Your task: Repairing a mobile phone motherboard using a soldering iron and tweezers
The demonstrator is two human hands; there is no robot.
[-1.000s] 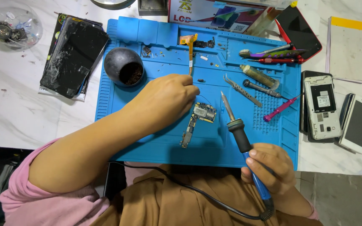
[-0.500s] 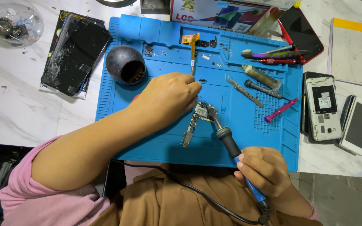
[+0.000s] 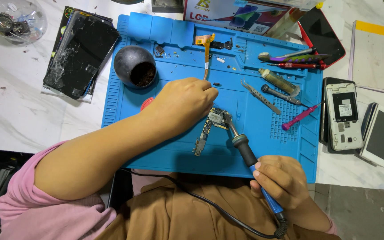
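Nearest to me, the right hand [image 3: 281, 184] is wrapping its fingers tightly round the blue handle of a soldering iron [image 3: 250, 160], whose black cord is trailing off across the brown lap and getting cut by the bottom edge. The iron's metal tip is touching the top of a small phone circuit board [image 3: 210, 126], which is lying tilted on the blue silicone work mat [image 3: 174, 155], near its middle. The left hand [image 3: 183, 104] is reaching in over the board's upper end with fingers curled; its fingertips are hiding under the knuckles, so I cannot tell whether it is pinching the board or only pressing it down. A red round thing is peeking out beneath that wrist, mostly covered.

Further along the mat, tweezers [image 3: 260, 94], a pink spudger [image 3: 301, 117] and a small glue tube [image 3: 278, 81] are lying to the right. A black round pot [image 3: 135, 66] is sitting to the left, and an orange flex cable [image 3: 206, 49] is lying at the far rim.

Beyond the mat, a cracked phone screen [image 3: 81, 53] is resting on the white tabletop at left, and an opened white phone [image 3: 343, 116] is lying at right.
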